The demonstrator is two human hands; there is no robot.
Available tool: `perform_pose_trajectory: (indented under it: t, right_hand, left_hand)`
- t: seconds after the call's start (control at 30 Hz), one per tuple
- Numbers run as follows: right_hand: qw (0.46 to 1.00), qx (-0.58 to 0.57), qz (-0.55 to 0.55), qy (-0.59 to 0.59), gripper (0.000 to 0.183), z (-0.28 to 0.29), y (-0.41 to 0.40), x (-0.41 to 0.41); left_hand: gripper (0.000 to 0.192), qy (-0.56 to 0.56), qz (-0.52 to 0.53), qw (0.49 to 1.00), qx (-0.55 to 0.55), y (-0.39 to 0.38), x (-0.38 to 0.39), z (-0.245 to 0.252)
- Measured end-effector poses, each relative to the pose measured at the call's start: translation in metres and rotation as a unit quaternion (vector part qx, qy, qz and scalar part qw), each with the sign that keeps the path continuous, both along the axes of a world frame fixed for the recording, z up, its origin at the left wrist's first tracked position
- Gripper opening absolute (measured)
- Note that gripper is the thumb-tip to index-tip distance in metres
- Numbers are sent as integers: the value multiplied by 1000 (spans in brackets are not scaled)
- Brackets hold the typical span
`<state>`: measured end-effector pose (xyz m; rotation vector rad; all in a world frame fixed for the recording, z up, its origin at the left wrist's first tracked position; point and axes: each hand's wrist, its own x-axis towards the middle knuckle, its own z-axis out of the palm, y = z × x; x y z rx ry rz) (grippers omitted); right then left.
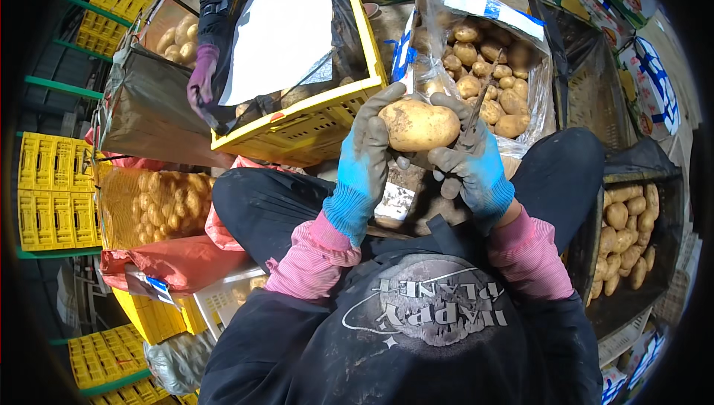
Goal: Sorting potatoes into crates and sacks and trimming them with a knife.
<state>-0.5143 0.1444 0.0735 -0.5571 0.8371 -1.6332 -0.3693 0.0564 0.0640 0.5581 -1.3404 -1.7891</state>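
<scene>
A large potato (419,125) with dirt patches is held up between my two gloved hands, above my lap. My left hand (365,154), in a blue glove with a soiled grey palm, presses against its left end. The fingers of my right hand (468,154), gloved alike, rest at its right end, and a thin brown stick-like thing (484,90) rises from that hand; what it is, I cannot tell. Just beyond stands a plastic-lined carton (538,28) with many potatoes. Ahead to the left, a yellow plastic crate (301,120) holds potatoes partly covered by a white sheet (281,31).
Another person's gloved hand (203,78) is at the yellow crate's left side. A mesh sack of potatoes (162,204) and a red sack (184,263) lie left. On the right stands a black-lined crate (630,310) with potatoes; printed cartons (647,87) are behind it. Yellow crates (56,190) are stacked far left.
</scene>
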Motion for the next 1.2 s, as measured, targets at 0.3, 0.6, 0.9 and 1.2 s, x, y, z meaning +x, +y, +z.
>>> perform_pose_trajectory:
  t: [0.3,0.6,0.9,1.2]
  right_hand:
    - [998,39,-9,52,43,-23,-2,-5]
    - [993,106,-44,26,28,-24,-3,2]
    - [994,100,-34,20,32,-30,-4,2]
    - [991,79,42,103,44,7,-9,-31]
  left_hand:
    - [58,-179,-38,980,72,-8,6,3]
    - [47,-218,4,975,43,-5,3,1]
    - [34,-279,91,947,-133,-5,3,-41]
    - [27,-121,134,970,-161,-16,-34,-21]
